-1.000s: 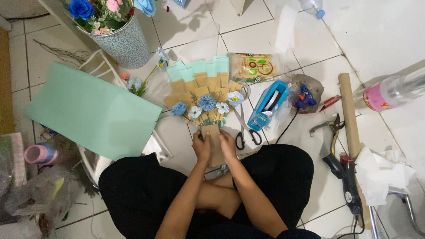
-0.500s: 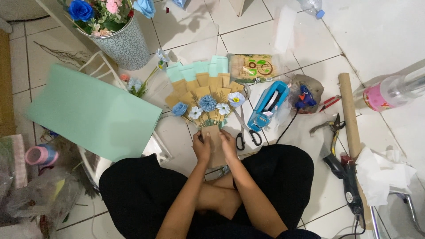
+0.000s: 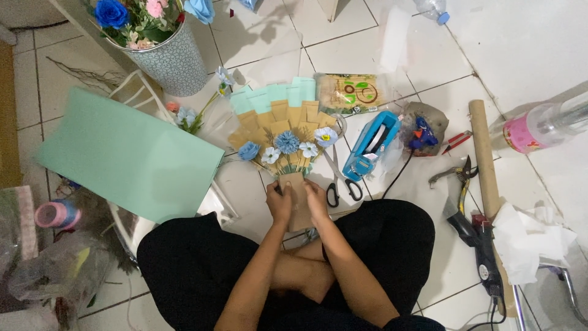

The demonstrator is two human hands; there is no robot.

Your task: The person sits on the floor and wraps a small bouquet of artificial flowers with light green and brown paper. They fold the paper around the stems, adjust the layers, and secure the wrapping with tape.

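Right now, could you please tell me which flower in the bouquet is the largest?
The round blue flower in the middle of the row; the white ones beside it are smaller.

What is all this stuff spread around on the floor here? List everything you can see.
Paper bouquet with blue and white flowers: one, tan and mint wrap, centre floor, its stem end in both hands.
Mint-green paper sheet: one, left.
Patterned metal bucket of flowers: one, grey-white, top left.
Black-handled scissors: one, right of the bouquet.
Blue tape dispenser: one, right of the scissors.
Packet of wooden sticks: one, tan, above the dispenser.
Cardboard tube: one, brown, right.
Pliers: one, dark, beside the tube.
Red-handled cutters: one, above the pliers.
White tissue: one crumpled heap, lower right.
Left hand: on the wrap's left side.
Right hand: on its right side.
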